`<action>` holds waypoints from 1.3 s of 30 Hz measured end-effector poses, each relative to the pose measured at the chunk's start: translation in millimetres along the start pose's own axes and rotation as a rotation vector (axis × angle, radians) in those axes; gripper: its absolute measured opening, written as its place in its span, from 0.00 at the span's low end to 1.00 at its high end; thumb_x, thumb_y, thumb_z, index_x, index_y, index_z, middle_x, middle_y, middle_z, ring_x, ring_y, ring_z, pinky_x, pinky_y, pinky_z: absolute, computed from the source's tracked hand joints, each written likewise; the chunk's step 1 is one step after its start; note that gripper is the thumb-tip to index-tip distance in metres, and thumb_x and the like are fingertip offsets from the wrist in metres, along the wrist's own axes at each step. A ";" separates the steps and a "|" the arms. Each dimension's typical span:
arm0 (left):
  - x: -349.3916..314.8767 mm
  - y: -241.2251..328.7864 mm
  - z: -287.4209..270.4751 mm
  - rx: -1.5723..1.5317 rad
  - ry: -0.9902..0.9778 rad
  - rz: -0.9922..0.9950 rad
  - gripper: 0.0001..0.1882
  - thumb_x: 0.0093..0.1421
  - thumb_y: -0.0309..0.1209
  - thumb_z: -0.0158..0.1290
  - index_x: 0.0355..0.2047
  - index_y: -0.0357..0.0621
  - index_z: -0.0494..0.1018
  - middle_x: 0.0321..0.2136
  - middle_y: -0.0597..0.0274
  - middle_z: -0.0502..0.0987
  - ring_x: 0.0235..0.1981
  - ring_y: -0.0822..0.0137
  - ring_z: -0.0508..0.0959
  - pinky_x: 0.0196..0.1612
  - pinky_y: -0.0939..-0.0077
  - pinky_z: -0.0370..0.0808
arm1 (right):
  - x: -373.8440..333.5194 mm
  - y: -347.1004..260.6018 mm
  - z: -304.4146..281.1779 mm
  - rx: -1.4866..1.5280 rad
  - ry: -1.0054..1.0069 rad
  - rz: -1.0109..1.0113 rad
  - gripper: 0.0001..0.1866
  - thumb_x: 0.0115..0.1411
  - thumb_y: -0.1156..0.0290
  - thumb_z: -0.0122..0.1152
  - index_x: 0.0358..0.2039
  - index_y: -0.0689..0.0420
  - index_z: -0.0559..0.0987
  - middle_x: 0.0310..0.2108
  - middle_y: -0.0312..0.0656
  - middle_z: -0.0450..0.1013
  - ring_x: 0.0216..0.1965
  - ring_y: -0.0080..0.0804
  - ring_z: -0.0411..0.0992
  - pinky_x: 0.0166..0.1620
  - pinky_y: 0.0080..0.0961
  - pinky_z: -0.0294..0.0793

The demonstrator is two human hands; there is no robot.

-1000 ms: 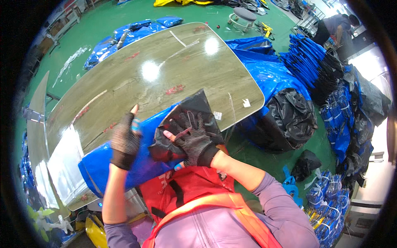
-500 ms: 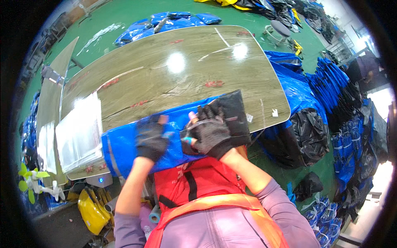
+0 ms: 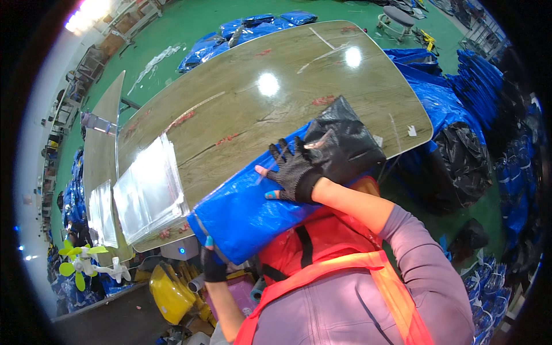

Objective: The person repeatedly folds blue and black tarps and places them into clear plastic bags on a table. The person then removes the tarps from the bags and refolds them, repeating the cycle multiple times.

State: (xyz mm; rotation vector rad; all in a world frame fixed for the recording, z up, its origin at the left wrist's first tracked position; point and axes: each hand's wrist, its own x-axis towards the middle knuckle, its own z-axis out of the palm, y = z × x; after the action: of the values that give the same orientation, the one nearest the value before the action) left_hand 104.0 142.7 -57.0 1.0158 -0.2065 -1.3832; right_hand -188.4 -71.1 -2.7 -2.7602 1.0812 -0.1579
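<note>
A blue plastic sheet (image 3: pixel 253 207) is pressed against the table (image 3: pixel 259 115) by the spread, gloved right hand (image 3: pixel 292 171), beside black plastic (image 3: pixel 348 138). Its near left corner is touched by the left hand (image 3: pixel 214 261), partly hidden. Clear plastic sheets (image 3: pixel 152 192) are stacked farther left, above a green-bladed fan (image 3: pixel 83 264).

White glare spots the tabletop (image 3: pixel 310 86), and fisheye distortion bends edges toward darkness.

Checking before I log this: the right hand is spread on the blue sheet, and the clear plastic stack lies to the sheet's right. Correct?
Not quite: the head view shows the clear plastic stack to the left of the blue sheet. The right hand is spread on it, as you say.
</note>
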 end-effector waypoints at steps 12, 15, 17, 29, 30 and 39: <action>19.2 22.9 273.7 1.225 -0.699 0.607 0.45 0.52 0.59 0.57 0.63 0.44 0.61 0.64 0.42 0.56 0.63 0.47 0.60 0.62 0.57 0.60 | -72.3 -5.8 10.7 1.120 0.655 0.153 0.23 0.67 0.65 0.42 0.62 0.54 0.62 0.56 0.47 0.65 0.57 0.45 0.64 0.64 0.44 0.55; 54.8 -34.5 335.7 1.633 -0.917 0.925 0.46 0.52 0.60 0.53 0.65 0.49 0.57 0.66 0.36 0.49 0.67 0.37 0.48 0.67 0.47 0.42 | -69.1 -3.1 38.3 1.719 0.716 0.020 0.30 0.70 0.56 0.37 0.68 0.56 0.48 0.67 0.43 0.51 0.65 0.42 0.54 0.69 0.39 0.47; 64.3 -62.4 351.6 1.860 -0.970 1.055 0.42 0.56 0.59 0.47 0.65 0.47 0.57 0.66 0.39 0.48 0.68 0.38 0.44 0.67 0.44 0.36 | -77.6 -0.8 57.1 1.497 0.635 0.130 0.30 0.69 0.57 0.40 0.66 0.56 0.52 0.65 0.45 0.53 0.65 0.44 0.55 0.68 0.40 0.48; 126.4 -103.4 356.2 1.980 -1.017 1.029 0.45 0.51 0.65 0.48 0.65 0.60 0.57 0.68 0.51 0.49 0.68 0.38 0.42 0.61 0.26 0.33 | -179.9 39.6 -48.4 0.548 0.072 0.134 0.36 0.52 0.52 0.61 0.59 0.57 0.68 0.58 0.57 0.64 0.60 0.55 0.62 0.64 0.46 0.56; 129.0 -102.4 355.7 1.995 -1.009 1.015 0.43 0.52 0.63 0.48 0.65 0.61 0.57 0.68 0.51 0.50 0.68 0.38 0.42 0.61 0.27 0.33 | -179.9 52.6 -48.8 0.405 0.390 0.162 0.36 0.52 0.52 0.62 0.58 0.57 0.68 0.58 0.57 0.64 0.60 0.54 0.63 0.63 0.47 0.57; 212.9 -82.4 361.7 1.466 -1.438 0.662 0.29 0.65 0.49 0.41 0.63 0.52 0.61 0.63 0.49 0.61 0.63 0.50 0.61 0.65 0.60 0.55 | -180.3 134.4 -37.0 0.040 0.604 -0.014 0.39 0.41 0.60 0.70 0.57 0.42 0.70 0.54 0.53 0.69 0.56 0.55 0.67 0.58 0.51 0.62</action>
State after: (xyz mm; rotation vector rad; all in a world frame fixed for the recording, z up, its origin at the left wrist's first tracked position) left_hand -142.3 -201.1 6.6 0.6260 -2.6130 -0.9194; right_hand -415.2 -49.7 0.5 -2.7446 1.1507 -1.0532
